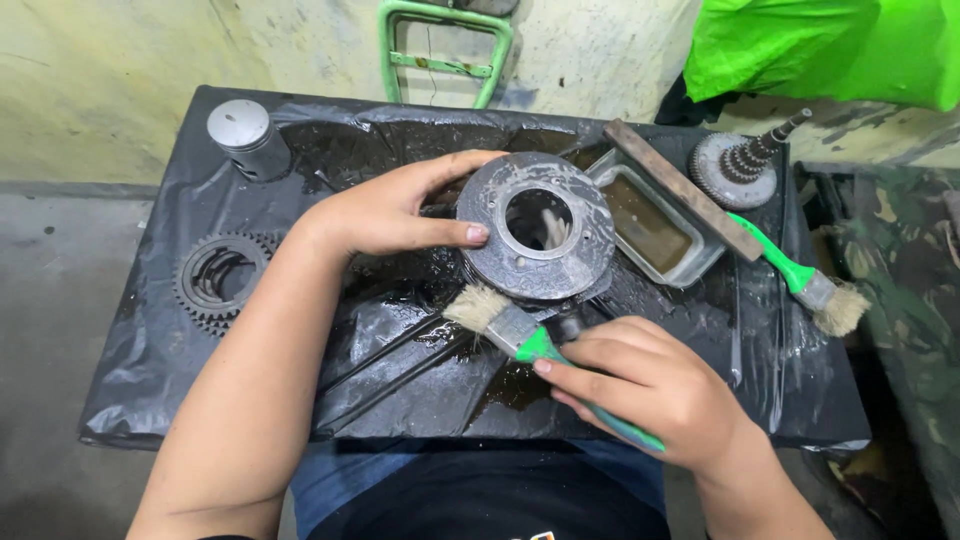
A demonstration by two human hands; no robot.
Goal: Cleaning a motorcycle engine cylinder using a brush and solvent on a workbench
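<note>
My left hand (395,208) grips the left rim of a round grey metal disc (540,238) with a large centre hole, tilted up over the wet black plastic sheet (390,330). My right hand (640,385) holds a green-handled paintbrush (510,325), with its pale bristles just below the disc's lower left edge. Two thin dark rods (390,370) lie on the sheet under the brush.
A grey piston (248,135) stands at the back left and a toothed gear ring (218,277) lies at the left edge. A rectangular tray of brown liquid (655,225), a flat metal bar (680,187), a gear shaft (740,165) and a second brush (810,285) sit at the right.
</note>
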